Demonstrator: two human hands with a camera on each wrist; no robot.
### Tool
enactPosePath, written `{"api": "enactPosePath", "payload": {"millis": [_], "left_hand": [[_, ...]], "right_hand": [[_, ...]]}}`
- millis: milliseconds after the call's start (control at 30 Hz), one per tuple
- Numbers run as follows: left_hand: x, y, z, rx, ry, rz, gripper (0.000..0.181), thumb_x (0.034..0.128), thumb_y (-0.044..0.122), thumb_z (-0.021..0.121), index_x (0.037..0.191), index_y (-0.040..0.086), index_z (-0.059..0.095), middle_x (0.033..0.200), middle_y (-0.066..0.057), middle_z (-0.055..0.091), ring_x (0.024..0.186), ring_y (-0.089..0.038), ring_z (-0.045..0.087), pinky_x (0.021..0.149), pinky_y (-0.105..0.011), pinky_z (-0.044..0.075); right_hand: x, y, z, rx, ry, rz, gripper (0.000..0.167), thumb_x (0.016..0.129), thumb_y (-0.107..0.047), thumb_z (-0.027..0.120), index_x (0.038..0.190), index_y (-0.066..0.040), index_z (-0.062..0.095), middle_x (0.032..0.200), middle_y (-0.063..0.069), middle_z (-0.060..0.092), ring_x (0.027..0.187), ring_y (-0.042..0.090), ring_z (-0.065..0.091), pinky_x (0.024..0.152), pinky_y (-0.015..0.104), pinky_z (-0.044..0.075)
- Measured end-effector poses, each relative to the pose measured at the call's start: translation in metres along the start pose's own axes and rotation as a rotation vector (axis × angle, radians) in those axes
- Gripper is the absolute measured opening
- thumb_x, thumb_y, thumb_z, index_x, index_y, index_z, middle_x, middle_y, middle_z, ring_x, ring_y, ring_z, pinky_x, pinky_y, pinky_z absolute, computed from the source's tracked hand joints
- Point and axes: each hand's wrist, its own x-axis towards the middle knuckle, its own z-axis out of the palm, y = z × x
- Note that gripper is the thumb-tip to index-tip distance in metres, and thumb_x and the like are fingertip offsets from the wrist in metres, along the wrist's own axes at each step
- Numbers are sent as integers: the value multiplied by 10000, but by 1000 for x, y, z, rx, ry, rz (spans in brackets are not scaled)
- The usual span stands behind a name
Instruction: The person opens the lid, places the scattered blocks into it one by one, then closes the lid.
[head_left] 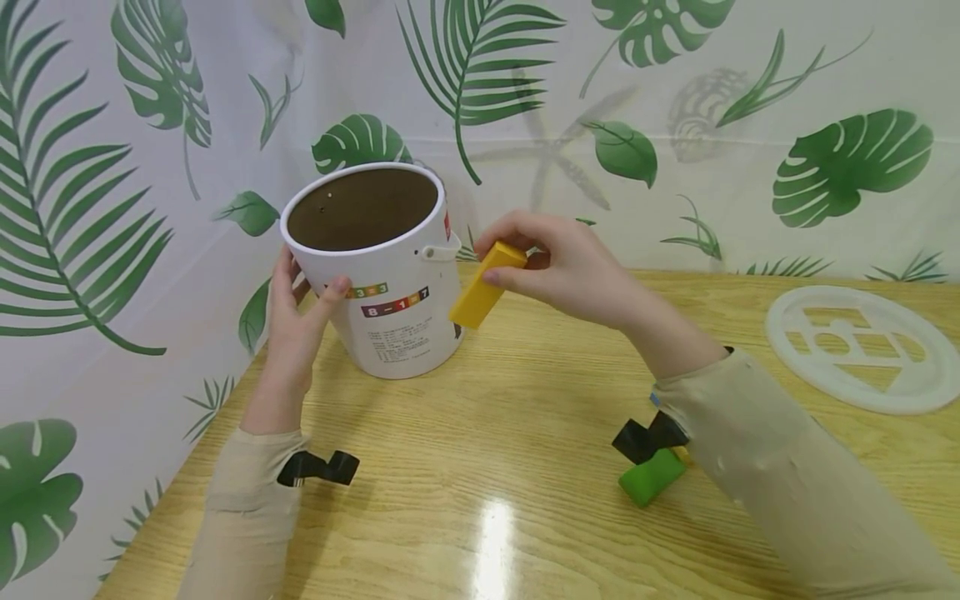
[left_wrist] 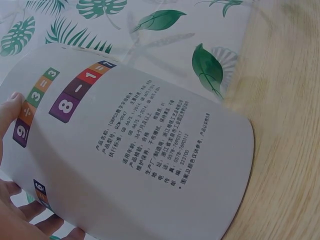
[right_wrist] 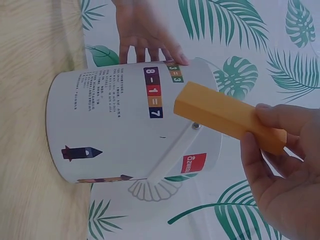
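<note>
A white bucket [head_left: 405,325] with printed number labels and a white handle stands on the wooden table, tipped slightly, its dark inside facing up. My left hand [head_left: 296,329] holds its left side, the thumb on the front near the labels and the fingers round behind. In the right wrist view those fingers lie along the bucket wall. My right hand [head_left: 566,267] pinches a yellow block [right_wrist: 225,112] by its upper end, just right of the bucket and below its rim. In the head view the block's lower end overlaps the bucket's right edge; whether they touch I cannot tell.
A green block [head_left: 652,477] lies on the table [head_left: 540,400] beneath my right forearm, with bits of blue and yellow partly hidden there. At the right lies a round white lid [head_left: 795,367] with shape cut-outs. A leaf-patterned cloth [head_left: 525,167] hangs behind and to the left.
</note>
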Motion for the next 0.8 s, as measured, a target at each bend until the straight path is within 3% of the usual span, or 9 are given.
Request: {"api": "enactPosePath", "payload": {"millis": [200, 533, 800], "left_hand": [[0, 1, 1, -1, 1, 7, 880, 868, 351, 692, 1534, 307, 118, 1553, 1, 161, 1383, -275, 206, 1092, -531, 246], [-1, 2, 1, -3, 1, 4, 878, 867, 355, 692, 1532, 315, 120, 1551, -2, 162, 1382, -275, 209, 1091, -531, 250], [0, 0, 0, -4, -4, 2, 876, 869, 351, 690, 1532, 317, 118, 1554, 0, 156, 1384, -278, 204, 1091, -530, 250]], "right_hand": [[12, -6, 1, 20, 18, -10, 225, 864, -73, 705, 1078, -35, 647, 1008, 34, 660, 877, 128, 619, 755, 281, 539], [29, -16, 3, 90, 53, 92, 224, 908, -57, 577, 1127, -72, 619, 1051, 30, 641, 904, 160, 615, 774, 312, 543], [43, -17, 11, 210, 157, 100, 276, 912, -24, 556, 1185, -50, 587, 1099, 47, 602, 928, 172, 606, 781, 306, 545]]}}
